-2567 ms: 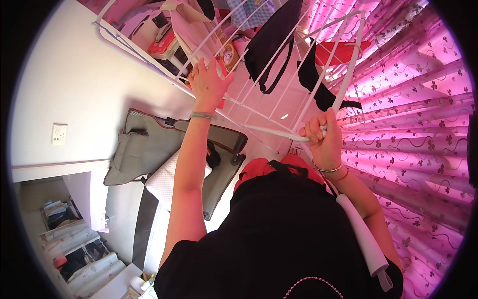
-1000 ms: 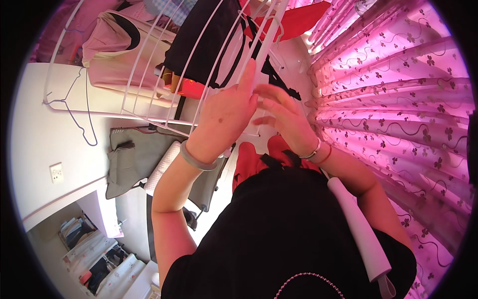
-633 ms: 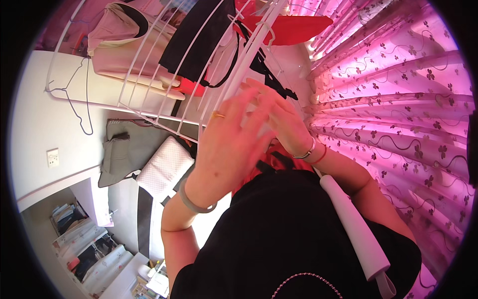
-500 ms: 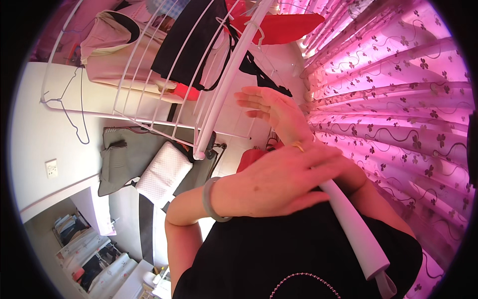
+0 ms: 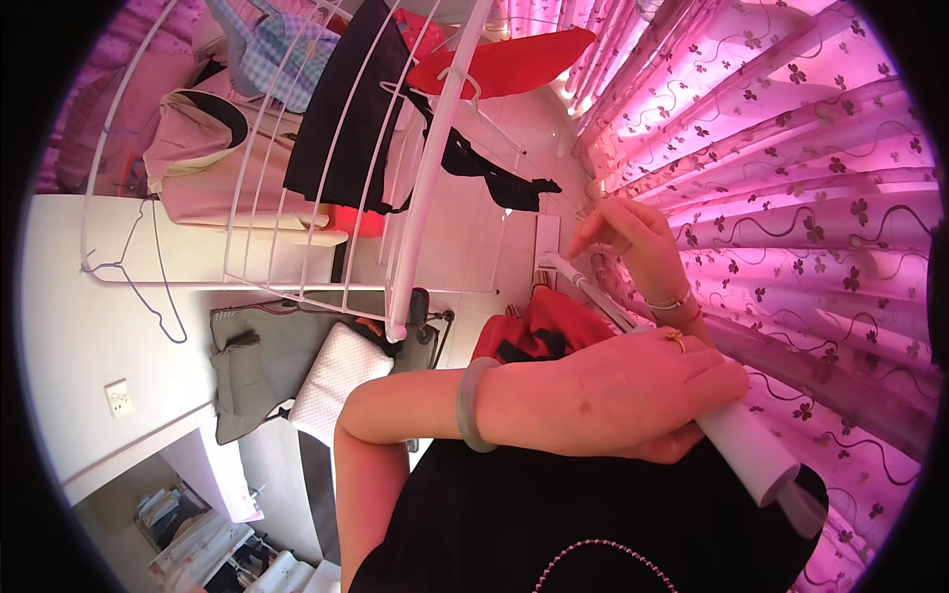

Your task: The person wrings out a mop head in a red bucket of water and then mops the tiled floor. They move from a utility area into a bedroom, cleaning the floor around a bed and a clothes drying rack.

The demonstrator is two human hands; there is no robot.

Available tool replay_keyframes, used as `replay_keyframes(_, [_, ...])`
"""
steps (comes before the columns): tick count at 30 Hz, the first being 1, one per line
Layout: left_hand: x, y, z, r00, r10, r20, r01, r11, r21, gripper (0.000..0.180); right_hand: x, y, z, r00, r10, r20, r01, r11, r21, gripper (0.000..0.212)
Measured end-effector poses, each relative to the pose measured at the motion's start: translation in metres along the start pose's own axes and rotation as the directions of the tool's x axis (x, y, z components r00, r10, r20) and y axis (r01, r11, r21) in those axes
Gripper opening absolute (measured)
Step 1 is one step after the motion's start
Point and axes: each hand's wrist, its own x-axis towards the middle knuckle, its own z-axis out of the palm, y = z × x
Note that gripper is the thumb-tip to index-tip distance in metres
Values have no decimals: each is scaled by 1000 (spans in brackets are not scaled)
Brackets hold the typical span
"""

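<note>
My left hand (image 5: 633, 395), with a grey bangle at the wrist and a ring on one finger, is closed round the pole of a flat mop by its thick white grip (image 5: 753, 457). The mop slants up and away, its thin pole (image 5: 605, 301) leading to a narrow white head (image 5: 547, 240) on the floor. Just beyond the left hand is my right hand (image 5: 635, 245), wearing a thin bracelet. Its fingers are loosely bent and apart beside the pole, and nothing shows in them.
A white drying rack (image 5: 420, 188) with hanging clothes stands ahead on the left. Pink patterned curtains (image 5: 791, 227) run along the right. Near the pole lies a red and black cloth (image 5: 544, 331). A grey chair-like seat (image 5: 262, 366) holds a pale cushion (image 5: 341, 381).
My left hand has moved right and closed round the mop's grip. My right hand has shifted right, its fingers now more bent. The mop's pole and head have come into sight.
</note>
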Motion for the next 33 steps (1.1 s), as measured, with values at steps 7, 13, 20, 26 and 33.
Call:
replay_keyframes(7, [23, -31, -24, 909, 20, -416, 60, 982, 178, 26, -41, 18, 23, 804, -491, -336, 531, 847, 33, 35])
replay_keyframes(13, [57, -40, -22, 748, -338, -570, 212, 937, -278, 23, -16, 100, -44, 792, -554, -255, 141, 574, -807, 51])
replay_keyframes(20, [79, -49, -39, 681, -164, -714, 74, 985, -155, 16, 29, 108, -53, 831, -400, -386, -161, 492, -856, 29])
replay_keyframes(26, [129, -57, -70, 725, -51, -687, 73, 997, 2, 17, 86, 65, -112, 877, -406, -257, -15, 511, -860, 27])
replay_keyframes(33, [204, -102, -105, 696, -135, -705, 167, 986, -23, 27, 167, 12, -178, 951, -278, -136, 101, 693, -714, 26])
